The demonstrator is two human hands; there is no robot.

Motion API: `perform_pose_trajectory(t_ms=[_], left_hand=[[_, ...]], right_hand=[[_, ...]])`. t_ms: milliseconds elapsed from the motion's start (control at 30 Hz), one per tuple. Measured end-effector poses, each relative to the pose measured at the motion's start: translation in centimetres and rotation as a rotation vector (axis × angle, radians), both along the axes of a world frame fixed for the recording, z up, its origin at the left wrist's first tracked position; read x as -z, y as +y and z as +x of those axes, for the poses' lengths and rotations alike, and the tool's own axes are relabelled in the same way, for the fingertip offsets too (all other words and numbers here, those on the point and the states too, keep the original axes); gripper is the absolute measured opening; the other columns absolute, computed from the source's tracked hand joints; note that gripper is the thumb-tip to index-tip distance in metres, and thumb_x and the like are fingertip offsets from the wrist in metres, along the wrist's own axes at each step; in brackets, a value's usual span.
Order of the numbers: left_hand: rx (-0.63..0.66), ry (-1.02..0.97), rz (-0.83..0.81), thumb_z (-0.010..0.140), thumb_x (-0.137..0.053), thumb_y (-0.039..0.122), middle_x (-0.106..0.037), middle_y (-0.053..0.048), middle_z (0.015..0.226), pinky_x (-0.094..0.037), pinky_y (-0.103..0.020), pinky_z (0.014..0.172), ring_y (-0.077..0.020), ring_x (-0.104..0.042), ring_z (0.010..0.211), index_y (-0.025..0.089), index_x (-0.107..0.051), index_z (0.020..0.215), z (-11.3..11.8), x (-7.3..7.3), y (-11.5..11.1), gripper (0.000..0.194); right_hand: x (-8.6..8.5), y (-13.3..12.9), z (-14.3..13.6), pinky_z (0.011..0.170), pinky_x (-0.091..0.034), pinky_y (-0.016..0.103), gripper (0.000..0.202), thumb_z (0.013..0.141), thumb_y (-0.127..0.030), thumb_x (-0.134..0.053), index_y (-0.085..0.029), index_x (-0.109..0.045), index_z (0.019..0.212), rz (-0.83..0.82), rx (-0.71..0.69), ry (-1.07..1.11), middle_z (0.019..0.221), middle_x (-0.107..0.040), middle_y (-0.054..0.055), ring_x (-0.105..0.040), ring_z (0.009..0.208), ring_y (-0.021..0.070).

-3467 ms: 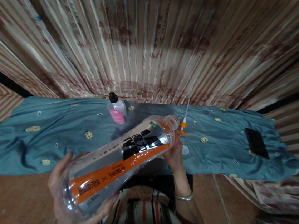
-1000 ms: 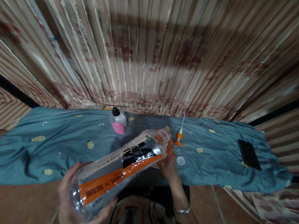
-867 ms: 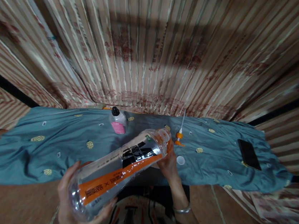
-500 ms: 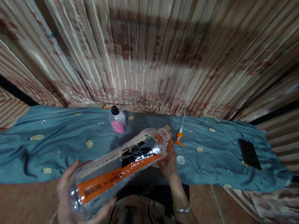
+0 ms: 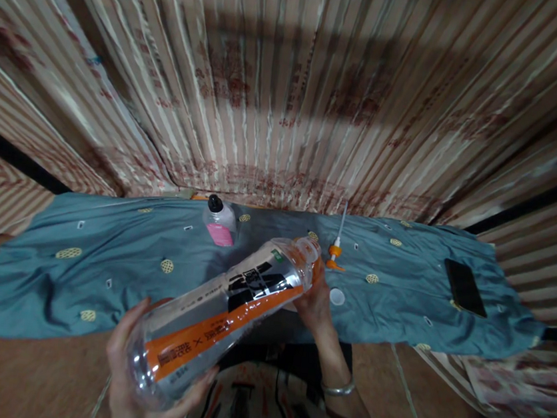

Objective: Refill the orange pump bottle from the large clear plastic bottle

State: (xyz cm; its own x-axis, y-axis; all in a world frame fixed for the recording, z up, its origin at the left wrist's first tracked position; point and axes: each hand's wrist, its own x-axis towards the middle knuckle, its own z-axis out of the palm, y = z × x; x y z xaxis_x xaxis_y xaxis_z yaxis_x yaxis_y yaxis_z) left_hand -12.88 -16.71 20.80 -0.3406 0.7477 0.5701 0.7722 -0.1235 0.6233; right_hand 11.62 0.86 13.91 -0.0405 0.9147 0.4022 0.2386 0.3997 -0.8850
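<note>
A large clear plastic bottle [image 5: 218, 316] with an orange, silver and black label lies slantwise in the air before me. Its base is low on the left and its open neck points to the upper right. My left hand [image 5: 140, 368] is closed around the base end. At the neck, my right hand [image 5: 316, 304] is closed around an orange container [image 5: 319, 271], mostly hidden behind the bottle. The bottle's mouth overlaps this container; whether they touch I cannot tell. Just right of it lie an orange and white pump dispenser [image 5: 335, 250] and a round white cap [image 5: 337, 297].
A teal patterned cloth [image 5: 138, 247] covers the narrow table. A pink-labelled bottle with a black cap [image 5: 220, 222] stands towards the back. A black phone [image 5: 465, 287] lies at the right. Striped curtains [image 5: 280, 102] hang behind and at both sides.
Almost nothing differs. The view has shifted very slightly, and both hands keep the same hold, with the large bottle at the same slant.
</note>
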Motion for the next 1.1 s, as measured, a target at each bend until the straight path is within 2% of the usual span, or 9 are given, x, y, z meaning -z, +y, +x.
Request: perform_pose_trajectory(t_ms=[200,233,333,467,600,700,833,967,1100], left_hand=[[-0.122,-0.135,-0.033,0.078,-0.087,0.039,-0.073,-0.002,0.138,-0.073,-0.057,0.098,-0.0338,-0.081,0.112,0.051,-0.046,0.166,1.5,-0.5,0.0,0.098],[-0.113,-0.145,-0.028,0.077,-0.087,0.04,-0.075,-0.001,0.136,-0.074,-0.056,0.096,-0.0334,-0.081,0.109,0.051,-0.047,0.165,1.5,-0.5,0.1,0.096],[-0.024,-0.062,0.021,0.059,-0.1,0.039,-0.08,0.0,0.121,-0.077,-0.046,0.075,-0.0305,-0.083,0.094,0.05,-0.055,0.157,1.1,-0.5,0.2,0.109],[-0.092,-0.18,-0.014,0.064,-0.096,0.034,-0.08,-0.001,0.123,-0.077,-0.049,0.082,-0.0299,-0.082,0.099,0.049,-0.058,0.155,1.0,-0.6,0.3,0.1],[-0.034,-0.145,0.012,0.063,-0.097,0.037,-0.079,-0.001,0.126,-0.076,-0.048,0.08,-0.0303,-0.082,0.1,0.052,-0.052,0.162,1.7,-0.6,0.4,0.109],[-0.102,-0.256,-0.009,0.069,-0.094,0.037,-0.078,0.0,0.128,-0.076,-0.05,0.084,-0.0304,-0.081,0.102,0.052,-0.053,0.161,2.1,-0.7,0.4,0.102],[-0.009,-0.124,0.007,0.064,-0.097,0.035,-0.08,0.0,0.123,-0.076,-0.045,0.072,-0.0295,-0.081,0.093,0.053,-0.048,0.165,1.7,-0.7,0.4,0.113],[-0.042,-0.136,0.02,0.067,-0.097,0.038,-0.079,-0.001,0.124,-0.076,-0.045,0.075,-0.0296,-0.082,0.096,0.051,-0.048,0.166,1.1,-0.7,0.6,0.111],[0.022,-0.046,0.02,0.067,-0.097,0.04,-0.08,-0.001,0.125,-0.076,-0.05,0.076,-0.0322,-0.083,0.097,0.054,-0.044,0.167,0.8,-0.6,0.6,0.114]], right_hand=[[0.2,-0.1,0.1,0.116,-0.066,0.05,0.076,0.094,-0.05,-0.079,-0.018,-0.054,0.158,-0.028,0.014,-0.01,0.15,-0.076,0.02,-0.077,0.138,0.0341],[0.3,-0.1,0.1,0.115,-0.066,0.05,0.077,0.094,-0.05,-0.08,-0.017,-0.054,0.159,-0.03,0.02,-0.01,0.149,-0.076,0.021,-0.078,0.137,0.0344],[0.5,-0.1,0.1,0.117,-0.064,0.051,0.081,0.091,-0.052,-0.082,-0.018,-0.054,0.158,-0.036,0.025,-0.003,0.149,-0.076,0.02,-0.076,0.14,0.0352],[0.5,-0.2,0.2,0.12,-0.062,0.052,0.09,0.087,-0.052,-0.087,-0.019,-0.05,0.162,-0.048,0.017,0.0,0.152,-0.074,0.021,-0.072,0.144,0.0364],[0.3,-0.2,0.2,0.124,-0.058,0.052,0.079,0.094,-0.053,-0.081,-0.018,-0.054,0.16,-0.024,0.0,-0.018,0.158,-0.07,0.022,-0.068,0.15,0.0354],[0.2,-0.1,0.1,0.124,-0.059,0.053,0.08,0.092,-0.053,-0.082,-0.019,-0.055,0.159,-0.014,0.012,-0.03,0.158,-0.071,0.02,-0.069,0.149,0.0355],[0.2,-0.1,0.0,0.119,-0.062,0.052,0.082,0.09,-0.051,-0.085,-0.02,-0.055,0.16,-0.032,0.033,-0.022,0.155,-0.073,0.02,-0.072,0.145,0.0357],[0.0,-0.1,0.1,0.121,-0.062,0.051,0.083,0.091,-0.048,-0.084,-0.02,-0.053,0.162,-0.035,0.004,-0.016,0.158,-0.071,0.02,-0.07,0.148,0.0358],[0.0,0.0,0.1,0.121,-0.061,0.054,0.079,0.091,-0.045,-0.083,-0.019,-0.055,0.16,-0.032,0.001,-0.002,0.154,-0.073,0.021,-0.071,0.146,0.0368]])
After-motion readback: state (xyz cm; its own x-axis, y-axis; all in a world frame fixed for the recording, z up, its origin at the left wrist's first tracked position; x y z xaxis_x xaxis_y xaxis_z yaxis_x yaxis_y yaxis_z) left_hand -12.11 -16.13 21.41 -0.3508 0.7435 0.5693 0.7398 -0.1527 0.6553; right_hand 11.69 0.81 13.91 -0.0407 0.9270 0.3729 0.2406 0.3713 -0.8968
